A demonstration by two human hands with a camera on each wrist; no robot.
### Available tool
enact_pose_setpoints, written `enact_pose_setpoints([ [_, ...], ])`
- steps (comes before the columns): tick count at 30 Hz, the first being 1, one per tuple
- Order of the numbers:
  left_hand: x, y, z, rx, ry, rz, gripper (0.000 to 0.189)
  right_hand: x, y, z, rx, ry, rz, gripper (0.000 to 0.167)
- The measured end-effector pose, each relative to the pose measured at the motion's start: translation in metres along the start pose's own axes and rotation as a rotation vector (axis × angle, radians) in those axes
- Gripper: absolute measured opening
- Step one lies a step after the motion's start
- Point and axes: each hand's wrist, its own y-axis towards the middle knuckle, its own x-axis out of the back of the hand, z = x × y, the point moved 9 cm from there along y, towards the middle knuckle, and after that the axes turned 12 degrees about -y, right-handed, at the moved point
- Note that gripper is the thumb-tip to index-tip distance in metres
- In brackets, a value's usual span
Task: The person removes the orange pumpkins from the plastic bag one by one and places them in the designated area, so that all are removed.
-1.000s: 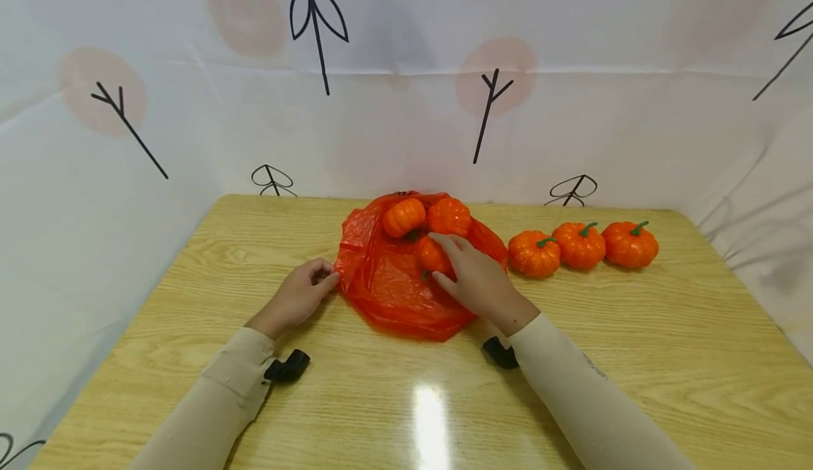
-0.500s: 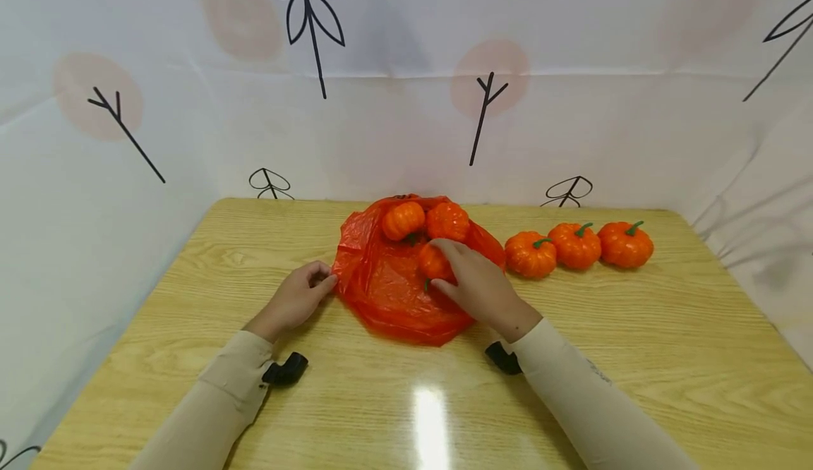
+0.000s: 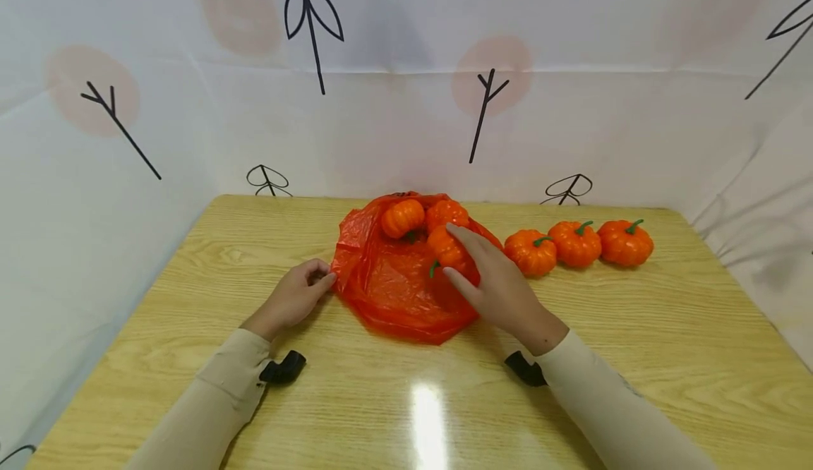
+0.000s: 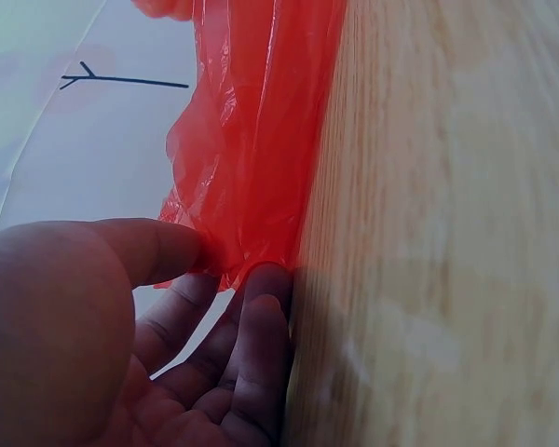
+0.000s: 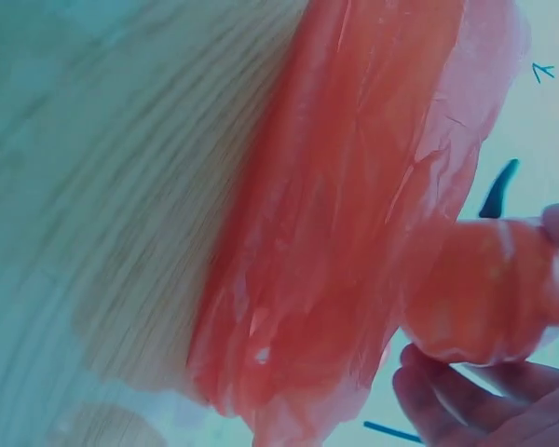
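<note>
Your left hand (image 3: 295, 297) pinches left edge of red plastic bag (image 3: 394, 286), probably keeping mouth spread. Your right hand (image 3: 504, 286) holds orange pumpkin (image 3: 447, 250) above bag, thumb and fingers around sides, apparently to suit round body. Two pumpkins (image 3: 403, 218) rest at bag's far side; three others (image 3: 574, 244) sit rightward on table (image 3: 356, 399).

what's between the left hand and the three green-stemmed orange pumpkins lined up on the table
In the head view, the red translucent plastic bag, two ribbed orange pumpkins inside it, and the right hand holding another ribbed orange pumpkin.
</note>
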Motion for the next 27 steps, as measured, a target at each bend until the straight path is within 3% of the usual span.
enact_pose_setpoints([
  [11, 0.0, 0.0, 0.001, 0.008, -0.006, 0.005, 0.017, 0.013, -0.017, -0.009, -0.079, 0.059, -0.012, 0.064],
  [27, 0.0, 0.0, 0.001, 0.007, 0.011, -0.001, 0.017, 0.024, -0.032, -0.03, -0.095, 0.025, -0.027, 0.061],
])
